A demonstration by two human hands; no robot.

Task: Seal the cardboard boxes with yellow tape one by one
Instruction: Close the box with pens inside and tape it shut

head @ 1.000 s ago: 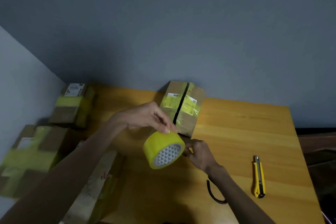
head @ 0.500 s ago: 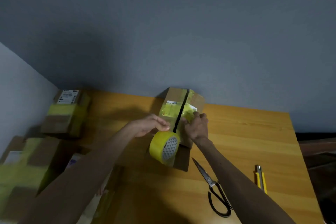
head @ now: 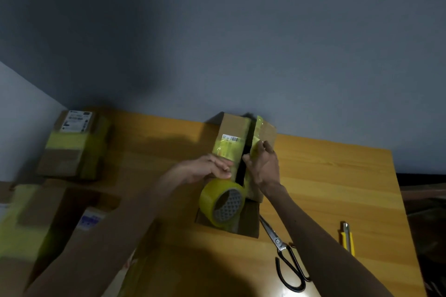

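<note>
The box (head: 235, 128) runs lengthwise away from you; at its near end your left hand (head: 207, 167) pinches the tape roll (head: 220, 202), while your right hand (head: 263, 164) grips its right flap.

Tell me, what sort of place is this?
Probably a makeshift parcel-packing corner in a home or small office: a wooden table against a bare grey wall, taped cardboard boxes piled at its left, and a yellow tape roll, scissors and utility knife at hand.

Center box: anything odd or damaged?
Yes. The cardboard box has a dark gap along its top seam: the flaps don't meet, and yellow tape sits split either side. The left hand holds the tape roll at its near end.
</note>
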